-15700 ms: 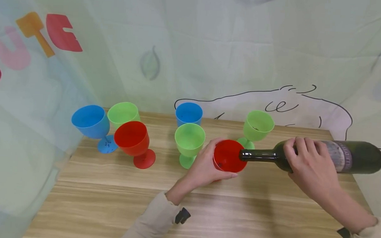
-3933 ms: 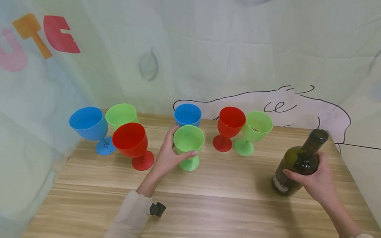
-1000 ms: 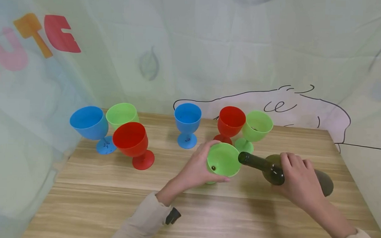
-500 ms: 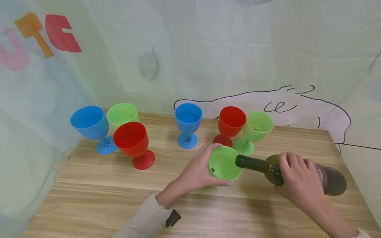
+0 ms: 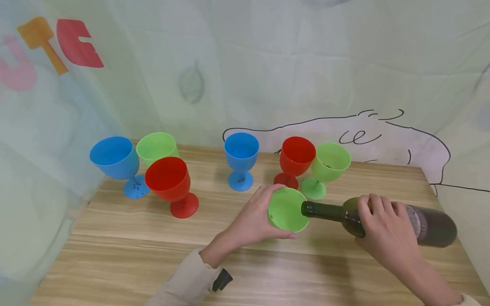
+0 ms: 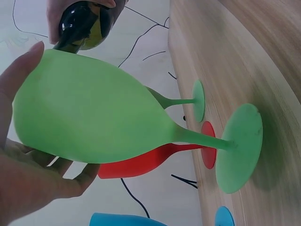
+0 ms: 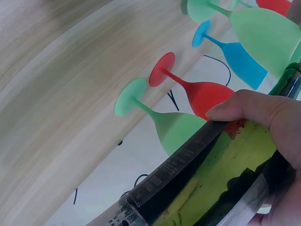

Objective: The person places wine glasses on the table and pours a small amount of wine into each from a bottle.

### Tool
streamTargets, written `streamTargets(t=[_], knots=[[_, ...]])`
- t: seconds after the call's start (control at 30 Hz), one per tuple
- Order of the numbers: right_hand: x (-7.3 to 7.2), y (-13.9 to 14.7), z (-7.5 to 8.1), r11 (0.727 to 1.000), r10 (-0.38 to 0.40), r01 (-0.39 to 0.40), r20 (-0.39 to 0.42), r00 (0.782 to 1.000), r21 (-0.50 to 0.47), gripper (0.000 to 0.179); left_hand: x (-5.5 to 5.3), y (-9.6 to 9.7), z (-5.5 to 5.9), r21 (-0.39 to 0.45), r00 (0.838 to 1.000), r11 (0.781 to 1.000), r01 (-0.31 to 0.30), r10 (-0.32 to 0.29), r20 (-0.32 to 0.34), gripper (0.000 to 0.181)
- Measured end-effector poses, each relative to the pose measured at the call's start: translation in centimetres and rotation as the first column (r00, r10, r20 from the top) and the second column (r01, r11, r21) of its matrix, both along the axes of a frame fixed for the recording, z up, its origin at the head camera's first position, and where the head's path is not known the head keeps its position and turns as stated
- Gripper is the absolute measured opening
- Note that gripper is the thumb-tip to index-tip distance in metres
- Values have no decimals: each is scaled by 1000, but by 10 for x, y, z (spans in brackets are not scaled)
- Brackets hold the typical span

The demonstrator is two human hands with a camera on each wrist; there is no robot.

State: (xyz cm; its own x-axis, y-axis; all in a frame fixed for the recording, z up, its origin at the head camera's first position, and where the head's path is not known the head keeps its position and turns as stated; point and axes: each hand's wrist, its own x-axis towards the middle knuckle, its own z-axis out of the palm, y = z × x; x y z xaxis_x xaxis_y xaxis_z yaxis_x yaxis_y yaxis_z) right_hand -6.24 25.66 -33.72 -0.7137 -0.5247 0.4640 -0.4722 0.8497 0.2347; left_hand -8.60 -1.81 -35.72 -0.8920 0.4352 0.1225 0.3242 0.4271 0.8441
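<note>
My left hand (image 5: 252,220) grips the bowl of a light green plastic goblet (image 5: 283,212), fingers at the far side and thumb at the near side. The goblet leans toward the bottle, its foot close over the table in the left wrist view. My right hand (image 5: 388,230) is wrapped round a dark green wine bottle (image 5: 436,227) near its shoulder. The bottle lies almost level in the air, its mouth just over the goblet's right rim. Small dark specks show inside the goblet. In the right wrist view the bottle (image 7: 225,174) has a torn label.
On the wooden table (image 5: 152,267), a red goblet (image 5: 297,157) and another green goblet (image 5: 331,162) stand behind my hands. A blue goblet (image 5: 241,153) is left of them. Further left cluster a blue (image 5: 115,159), a green (image 5: 157,145) and a red goblet (image 5: 169,179). A printed curtain (image 5: 272,73) hangs behind.
The red goblet held earlier now stands at the back; my left hand took the green goblet and carried it right. Over the last second the bottle has tipped from slanted to nearly level.
</note>
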Motion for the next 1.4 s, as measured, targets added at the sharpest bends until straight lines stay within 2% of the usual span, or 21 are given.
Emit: streamTargets(t=[0.6, 1.1, 1.4], knots=[[0, -4, 5, 999, -10, 9, 9, 1000, 46, 67, 0, -2, -1, -29, 1000, 1000, 4, -5, -10, 85], [-7, -5, 13, 997, 14, -10, -54, 998, 75, 68, -3, -2, -1, -34, 1000, 999, -14, 14, 10, 86], [-9, -6, 19, 993, 3, 0, -27, 1000, 114, 69, -4, -1, -1, -35, 999, 999, -26, 27, 22, 86]])
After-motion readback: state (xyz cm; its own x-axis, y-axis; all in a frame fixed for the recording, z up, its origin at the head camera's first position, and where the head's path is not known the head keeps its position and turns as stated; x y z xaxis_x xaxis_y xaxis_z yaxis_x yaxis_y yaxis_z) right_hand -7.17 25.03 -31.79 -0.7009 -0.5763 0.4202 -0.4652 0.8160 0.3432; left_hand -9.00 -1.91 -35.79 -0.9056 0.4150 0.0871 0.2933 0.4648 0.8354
